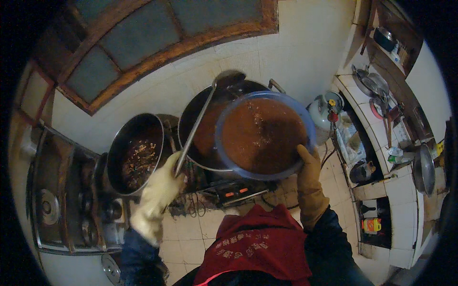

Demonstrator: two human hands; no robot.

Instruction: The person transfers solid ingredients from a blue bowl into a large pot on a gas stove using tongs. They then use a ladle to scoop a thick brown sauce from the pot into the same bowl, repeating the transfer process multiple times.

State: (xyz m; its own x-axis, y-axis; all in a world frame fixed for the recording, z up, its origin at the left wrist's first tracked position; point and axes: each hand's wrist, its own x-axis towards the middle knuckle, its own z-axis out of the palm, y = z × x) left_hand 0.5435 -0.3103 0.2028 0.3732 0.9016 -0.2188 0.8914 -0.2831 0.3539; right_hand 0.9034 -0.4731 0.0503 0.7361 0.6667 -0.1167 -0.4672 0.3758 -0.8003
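Note:
My left hand (164, 189), in a pale work glove, is closed around the long metal handle of a ladle (195, 130). The ladle's dark bowl end is over the back of a large dark pot (184, 143) that holds reddish-brown liquid. In a tan glove, my right hand (309, 178) grips the right rim of a translucent bluish plastic basin (310, 125), which is full of reddish-brown liquid and overlaps the pot's right part. Left of the pot, a dark pan (116, 150) contains dark bits and pale seed-like pieces.
Below the pot is a gas stove (239, 195). A gas cylinder (320, 112) with a hose stands to the right. The tiled counter (397, 193) along the right holds pans and utensils. A cabinet (68, 246) is at the left, and a wood-framed window (161, 59) is in the wall ahead.

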